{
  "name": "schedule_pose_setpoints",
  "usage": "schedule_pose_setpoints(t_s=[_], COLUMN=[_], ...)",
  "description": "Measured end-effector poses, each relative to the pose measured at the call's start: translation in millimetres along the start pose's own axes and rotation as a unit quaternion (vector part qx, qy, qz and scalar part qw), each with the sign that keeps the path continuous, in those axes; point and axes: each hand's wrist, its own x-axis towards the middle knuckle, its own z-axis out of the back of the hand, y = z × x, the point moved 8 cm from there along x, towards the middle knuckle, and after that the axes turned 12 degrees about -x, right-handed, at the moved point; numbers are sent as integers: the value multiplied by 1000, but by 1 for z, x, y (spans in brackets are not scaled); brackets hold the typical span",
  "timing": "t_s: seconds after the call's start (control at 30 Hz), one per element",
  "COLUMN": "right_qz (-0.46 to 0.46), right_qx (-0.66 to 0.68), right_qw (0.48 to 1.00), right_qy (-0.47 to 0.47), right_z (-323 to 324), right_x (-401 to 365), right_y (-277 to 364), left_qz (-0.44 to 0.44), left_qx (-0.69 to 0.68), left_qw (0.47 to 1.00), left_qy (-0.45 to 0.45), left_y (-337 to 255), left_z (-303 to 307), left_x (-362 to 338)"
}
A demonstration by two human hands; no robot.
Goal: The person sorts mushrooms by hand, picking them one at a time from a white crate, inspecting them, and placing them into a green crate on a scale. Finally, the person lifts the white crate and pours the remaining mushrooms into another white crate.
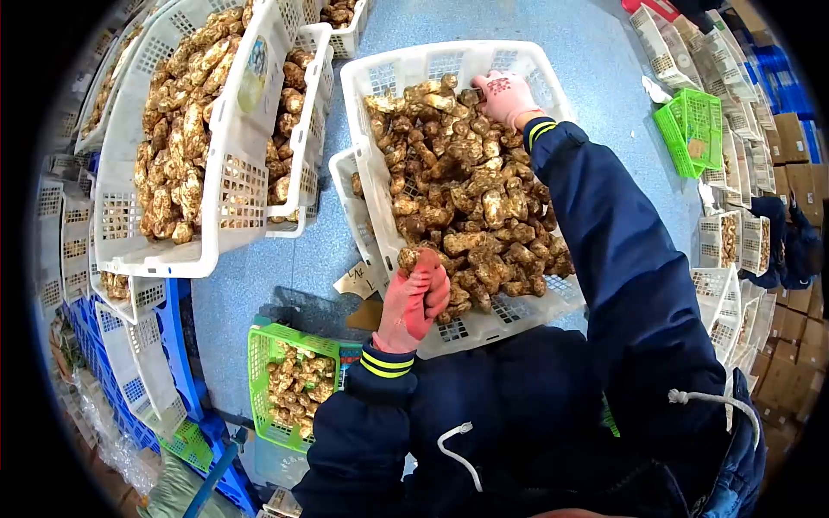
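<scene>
A large white slatted crate in front of me holds many brown, dirt-covered mushrooms. My left hand, in a pink glove, is closed at the crate's near left corner. A mushroom pokes out beyond its thumb. My right hand, also pink-gloved, reaches to the far end inside the same crate. Its fingers bend down against the mushrooms there; the fingertips, and anything in them, are hidden.
On the left stand white crates heaped with similar mushrooms. A green basket with smaller mushrooms sits below my left hand. Another green basket is at the right, near stacked white crates. A person is at the far right.
</scene>
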Motion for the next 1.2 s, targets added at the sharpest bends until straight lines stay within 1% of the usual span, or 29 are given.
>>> schedule_pose_setpoints(t_s=[0.07,0.1,0.13,0.2,0.23,0.27,0.3,0.33,0.37,0.4,0.47,0.5,0.53,0.6,0.63,0.67,0.7,0.73,0.77,0.8,0.87,0.9,0.93,0.97,1.0,1.03,1.07,1.13,1.2], right_qz=[-14,11,33,-29,33,93,168,203,112,25,-2,0,-6,-33,-53,-57,-43,83,236,243,279,91,29,-10,57,133,148,127,135], right_qx=[-34,3,70,134,231,321,270,313,298,281,264,201,166,269,374,503,540,528,452,523,452,408,295,181,64,-31,-71,-14,-11], right_qw=[998,1000,996,990,964,902,890,891,921,942,961,979,986,961,926,860,829,839,860,796,847,907,954,983,995,985,984,991,991], right_qy=[54,-9,-51,-18,128,273,327,258,224,182,77,-19,-15,-58,-18,69,140,100,13,185,10,59,35,33,-40,-103,-77,25,3], right_z=[-7,-3,7,23,13,9,56,48,32,33,2,9,1,8,20,-8,41,68,103,112,69,58,78,29,12,4,-16,-26,-18], right_x=[-1,-3,-9,-30,-45,-71,-99,-97,-77,-52,-12,-11,-10,-23,-40,-50,-87,-109,-132,-145,-114,-85,-72,-45,-27,-23,-18,-12,-14], right_y=[0,-1,-1,-18,-11,1,15,25,17,19,31,41,42,24,21,30,36,55,77,91,76,48,26,9,5,13,17,12,10], left_qz=[35,7,7,25,29,26,19,20,57,54,1,12,12,-54,-73,-94,-107,-124,-116,-113,-94,-75,-76,-39,1,7,7,19,0], left_qx=[-67,-12,-11,-94,-79,-83,-83,-81,-151,-150,-89,-113,-116,-9,94,35,9,-18,-32,-32,-18,-6,-5,30,65,42,43,52,66], left_qw=[997,1000,1000,990,992,991,994,996,975,975,993,983,984,999,992,995,994,992,992,992,995,997,997,998,997,996,996,998,997], left_qy=[14,17,14,107,99,99,69,38,150,153,75,146,138,6,-34,9,6,1,-40,-42,12,-29,-29,-33,-38,-74,-76,-26,-25], left_y=[3,-1,-1,1,-1,-3,-3,0,6,8,1,-4,-2,-12,-18,-15,-15,-17,-16,-15,-14,-11,-11,-7,-1,2,2,2,2], left_z=[2,-2,2,-4,-5,-8,-8,-6,-10,-15,-7,-17,-15,-5,-16,-11,-12,-13,-15,-13,-19,-15,-10,-1,4,-3,-1,-6,-7], left_x=[1,-2,-3,-1,-3,-5,-3,-1,5,5,-5,-7,-12,-10,-12,-5,-4,-4,-4,-4,-2,-1,-2,0,-1,-3,-3,-4,-6])
